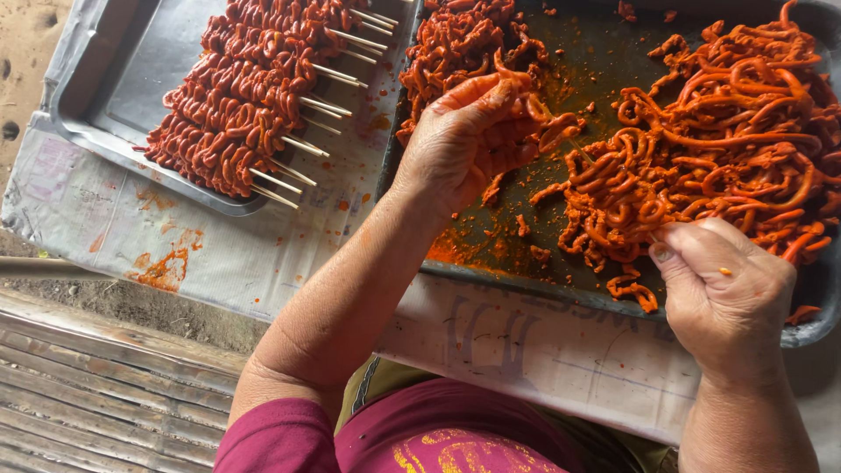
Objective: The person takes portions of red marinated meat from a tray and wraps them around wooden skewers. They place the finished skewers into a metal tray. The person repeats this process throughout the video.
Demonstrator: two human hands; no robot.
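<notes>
View from above of a person's two bare hands working over a dark metal tray [604,289] smeared with orange-red marinade. The left hand [469,140] hovers above the middle of this tray, fingers curled and pinched around a strip of marinated meat [554,127] that is being pushed onto a thin wooden skewer [580,149] – only a short pale length of the stick shows beside the fingertips. The right hand [723,293] sits nearer, at the tray's near right edge, closed in a loose fist; it seems to grip the skewer's near end, though the stick there is mostly hidden. Between and beyond the hands lies a tangled heap of loose strips [727,140], long, curly and glossy orange, filling the right half of the tray. A smaller mound [455,44] lies at the far left of the same tray.

To the left, well apart from the hands, a second, grey tray [96,96] holds a row of finished skewers [250,88] – tightly threaded, their bare stick ends pointing right. Both trays rest on stained paper sheeting [219,254]
</notes>
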